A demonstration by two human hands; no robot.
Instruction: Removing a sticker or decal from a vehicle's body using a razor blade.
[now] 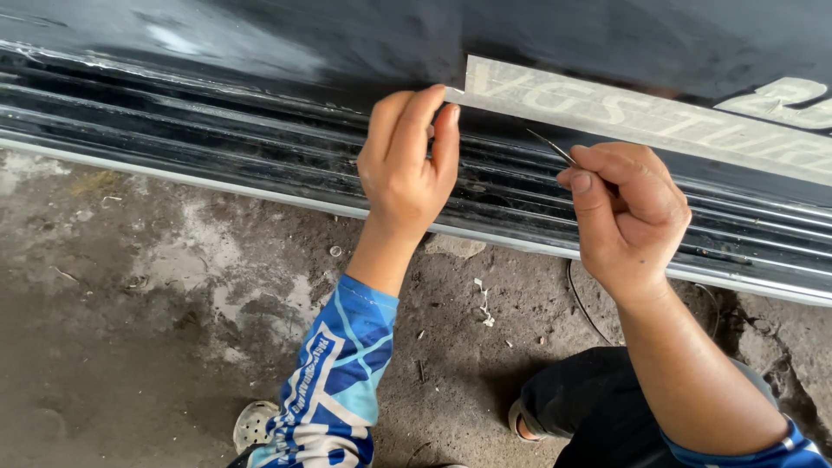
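panel [260,52]: glossy black | decal strip [641,117]: whitish, perhaps cream | sleeve [342,373]: blue-white patterned

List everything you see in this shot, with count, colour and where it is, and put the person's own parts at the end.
vehicle body panel: one, glossy black, across the top
ribbed sill trim: one, black with a silver lower edge, below the panel
sticker strip: one, pale translucent with lettering, upper right on the panel
thin pointed tool: one, metallic, right hand
concrete floor: grey, stained, bottom
paper scraps: few, white, floor centre
left hand: pinching the strip's end
right hand: gripping the tool
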